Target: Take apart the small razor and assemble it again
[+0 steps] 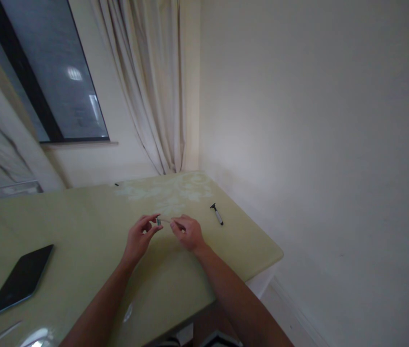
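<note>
Above the table (81,217) show 2 bare forearms, long and slim, uncovered all the way from the table's near edge to the wrists, each ending in a bare hand, the left hand (140,239) and the right hand (189,233), finer detail too small to tell.

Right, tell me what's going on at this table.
A person has both hands over a pale green table. The left hand and right hand pinch a small object between their fingertips; it is too small to identify. A razor lies untouched on the table to the right of the hands, and a dark tablet lies flat far off to the left.
</note>
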`<state>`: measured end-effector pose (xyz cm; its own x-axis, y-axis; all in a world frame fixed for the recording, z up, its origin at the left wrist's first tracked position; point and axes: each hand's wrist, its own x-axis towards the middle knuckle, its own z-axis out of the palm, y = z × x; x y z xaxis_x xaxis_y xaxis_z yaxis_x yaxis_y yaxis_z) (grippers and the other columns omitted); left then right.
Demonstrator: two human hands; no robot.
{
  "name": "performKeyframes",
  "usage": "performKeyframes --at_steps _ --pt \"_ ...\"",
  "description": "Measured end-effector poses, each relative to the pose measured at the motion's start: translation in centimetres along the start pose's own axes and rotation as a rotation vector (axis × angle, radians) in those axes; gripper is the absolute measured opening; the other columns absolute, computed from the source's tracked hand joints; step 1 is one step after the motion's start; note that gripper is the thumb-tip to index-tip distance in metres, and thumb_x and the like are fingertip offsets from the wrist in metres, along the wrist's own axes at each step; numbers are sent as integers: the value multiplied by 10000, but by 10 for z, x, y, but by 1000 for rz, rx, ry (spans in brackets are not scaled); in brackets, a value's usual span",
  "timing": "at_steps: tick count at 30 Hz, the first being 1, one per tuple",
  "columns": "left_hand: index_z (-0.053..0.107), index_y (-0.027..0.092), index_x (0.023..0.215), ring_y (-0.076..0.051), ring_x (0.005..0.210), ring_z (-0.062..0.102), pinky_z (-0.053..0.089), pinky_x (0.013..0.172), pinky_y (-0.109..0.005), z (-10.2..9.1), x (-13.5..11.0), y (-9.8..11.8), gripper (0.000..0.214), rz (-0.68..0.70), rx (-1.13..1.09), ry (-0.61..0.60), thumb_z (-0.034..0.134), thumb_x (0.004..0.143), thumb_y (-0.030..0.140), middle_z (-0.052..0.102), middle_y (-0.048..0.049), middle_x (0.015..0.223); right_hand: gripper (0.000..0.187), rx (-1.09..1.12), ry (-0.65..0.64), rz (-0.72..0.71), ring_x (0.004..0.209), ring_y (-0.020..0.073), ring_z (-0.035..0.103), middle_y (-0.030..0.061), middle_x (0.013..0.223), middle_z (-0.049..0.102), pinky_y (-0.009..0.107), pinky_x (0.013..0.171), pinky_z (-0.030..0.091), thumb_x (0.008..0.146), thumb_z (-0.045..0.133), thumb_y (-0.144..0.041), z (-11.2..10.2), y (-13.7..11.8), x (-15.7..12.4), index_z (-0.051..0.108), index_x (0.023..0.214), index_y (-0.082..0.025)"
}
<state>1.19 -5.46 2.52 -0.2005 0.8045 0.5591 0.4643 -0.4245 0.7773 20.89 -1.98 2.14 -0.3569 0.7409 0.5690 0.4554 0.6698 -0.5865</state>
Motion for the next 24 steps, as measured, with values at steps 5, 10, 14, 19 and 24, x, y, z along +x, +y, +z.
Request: performKeyframes --at_steps 5,10,14,19,24 --pt "780 218 1077 -103 581 498 463 600 -247 0 0 2 401 -3 -1 15 782 769 475 647 8 851 324 -51 16 28 715 147 581 19 776 667 244 683 393 1040 510 -383 0 -3 -1 774 939 -226" --pt "775 224 1091 -109 592 502 466 600 -249 0 -1 0 407 7 10 18 773 781 488 646 2 865 311 -61 7 14 735 151 593 23 784 673 240 689 398 1038 520 -381 1 0 -2 779 959 -227" --pt "772 221 1098 -107 589 496 472 611 -256 2 -1 -1 407 13 3 33 779 780 474 647 0 883 314 -23 -17 -19 752 150 603 27 822 691 236 716 415 1047 512 -390 2 1 -1 778 1047 -222" --pt "774 221 1052 -107 577 496 475 606 -261 2 -1 0 379 21 1 20 779 773 477 646 3 862 338 -60 1 32 753 156 601 30 793 684 241 700 404 1051 506 -389 3 -1 0 777 941 -221" --pt "768 220 1079 -105 579 496 476 609 -262 1 -1 4 382 13 23 13 756 798 478 643 3 877 319 -87 -2 80 741 151 595 25 804 685 238 692 397 1038 532 -387 1 -1 0 771 904 -225"
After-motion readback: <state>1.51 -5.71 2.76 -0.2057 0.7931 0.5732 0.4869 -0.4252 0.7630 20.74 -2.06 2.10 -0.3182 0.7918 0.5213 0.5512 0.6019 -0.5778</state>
